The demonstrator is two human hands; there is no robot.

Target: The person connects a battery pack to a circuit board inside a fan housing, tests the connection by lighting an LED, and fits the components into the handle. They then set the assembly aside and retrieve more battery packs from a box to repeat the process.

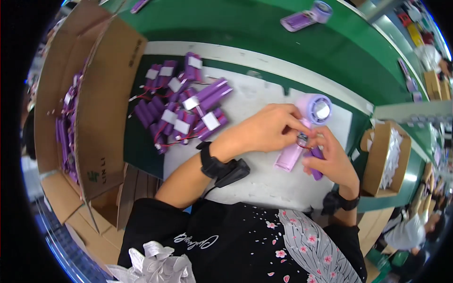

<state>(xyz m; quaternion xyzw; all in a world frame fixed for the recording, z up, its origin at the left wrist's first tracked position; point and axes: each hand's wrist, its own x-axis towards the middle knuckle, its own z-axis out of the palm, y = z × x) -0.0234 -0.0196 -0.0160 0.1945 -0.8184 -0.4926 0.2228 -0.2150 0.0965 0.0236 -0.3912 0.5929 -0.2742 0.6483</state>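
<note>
A lilac handheld fan (313, 108) lies on the white work mat (245, 181), its round head away from me and its pink handle (289, 158) opened toward me. A small dark part with thin wires (302, 137) shows inside the top of the handle. My left hand (271, 128) is closed in a pinch at the fan's neck; its fingertips partly cover that spot. My right hand (332, 158) curls round a purple battery pack (316, 166) just right of the handle, its fingertips near the wires. Whether a plug sits between the fingers is hidden.
Many wired purple battery packs (181, 106) lie piled on the mat's left. A tall cardboard box (106, 108) at the left holds more. A smaller carton (373, 162) with white pieces stands right. Another fan (302, 21) rests on the green belt (226, 30) beyond.
</note>
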